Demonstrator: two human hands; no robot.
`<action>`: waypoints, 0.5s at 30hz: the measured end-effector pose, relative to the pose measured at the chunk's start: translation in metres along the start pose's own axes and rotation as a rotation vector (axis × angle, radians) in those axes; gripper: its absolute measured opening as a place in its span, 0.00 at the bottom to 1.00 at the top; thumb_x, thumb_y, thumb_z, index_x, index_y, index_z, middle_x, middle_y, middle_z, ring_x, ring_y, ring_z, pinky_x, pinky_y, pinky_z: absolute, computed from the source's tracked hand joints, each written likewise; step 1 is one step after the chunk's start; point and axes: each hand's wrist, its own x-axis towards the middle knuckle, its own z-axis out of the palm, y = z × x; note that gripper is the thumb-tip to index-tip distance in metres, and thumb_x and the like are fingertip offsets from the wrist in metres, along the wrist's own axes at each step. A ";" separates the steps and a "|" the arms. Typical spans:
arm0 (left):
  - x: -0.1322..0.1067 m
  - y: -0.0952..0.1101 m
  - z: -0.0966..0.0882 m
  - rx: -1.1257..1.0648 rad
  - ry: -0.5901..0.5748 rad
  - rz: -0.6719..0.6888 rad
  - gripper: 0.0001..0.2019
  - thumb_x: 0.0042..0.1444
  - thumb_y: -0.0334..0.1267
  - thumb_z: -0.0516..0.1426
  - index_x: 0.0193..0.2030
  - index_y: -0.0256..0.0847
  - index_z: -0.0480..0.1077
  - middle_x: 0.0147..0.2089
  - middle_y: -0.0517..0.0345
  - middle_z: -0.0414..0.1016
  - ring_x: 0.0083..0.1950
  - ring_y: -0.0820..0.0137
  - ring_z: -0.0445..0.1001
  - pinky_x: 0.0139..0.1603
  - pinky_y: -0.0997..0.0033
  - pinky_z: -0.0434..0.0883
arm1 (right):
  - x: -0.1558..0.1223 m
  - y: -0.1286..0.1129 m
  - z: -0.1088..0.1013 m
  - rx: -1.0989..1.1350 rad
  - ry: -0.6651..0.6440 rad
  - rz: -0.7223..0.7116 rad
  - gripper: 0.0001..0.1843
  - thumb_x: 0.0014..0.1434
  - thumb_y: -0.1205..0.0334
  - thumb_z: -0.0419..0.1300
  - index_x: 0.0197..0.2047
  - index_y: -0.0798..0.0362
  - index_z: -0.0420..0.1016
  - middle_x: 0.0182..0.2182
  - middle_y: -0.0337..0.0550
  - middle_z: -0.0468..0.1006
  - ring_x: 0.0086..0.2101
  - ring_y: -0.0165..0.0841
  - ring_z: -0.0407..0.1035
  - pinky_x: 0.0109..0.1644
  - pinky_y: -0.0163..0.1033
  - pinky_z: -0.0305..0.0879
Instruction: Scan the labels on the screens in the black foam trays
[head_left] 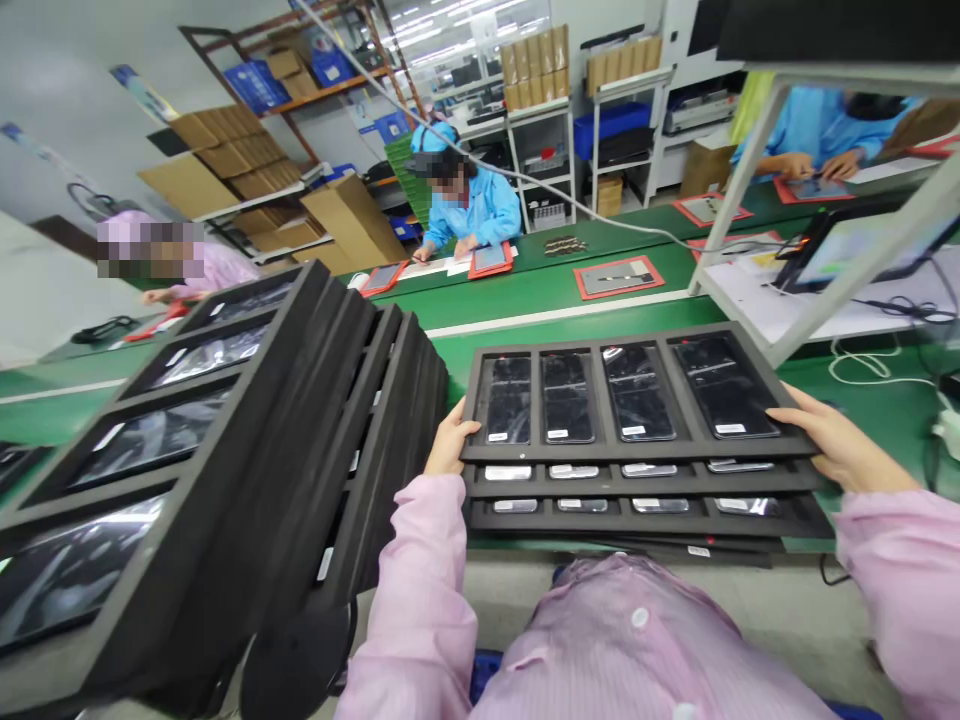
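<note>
A black foam tray (560, 449) with several dark phone-like screens (570, 395) in its compartments is held between my two hands. My left hand (450, 440) grips its left edge, thumb on top. At the right edge, my right hand (832, 440) has its thumb over the corner beside a screen; the fingers beneath are hidden. Each screen carries a small white label near its front end. Directly below, two similar trays (540, 521) with screens show their front edges, slightly offset. Whether the held tray touches the one under it I cannot tell.
To the left rises a tall stack of black trays (247, 480) with screens. A green worktable (495, 345) runs across, bearing red-edged mats (619, 278). A white frame (742, 220) with a monitor and cables stands right. Co-workers sit at the far side and left.
</note>
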 end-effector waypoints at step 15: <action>0.003 -0.023 -0.011 -0.052 -0.023 -0.160 0.23 0.32 0.33 0.57 0.42 0.37 0.71 0.29 0.60 0.75 0.31 0.67 0.74 0.30 0.74 0.67 | 0.036 0.020 -0.019 -0.039 -0.053 -0.069 0.26 0.37 0.68 0.63 0.43 0.42 0.76 0.52 0.34 0.73 0.54 0.38 0.65 0.49 0.34 0.71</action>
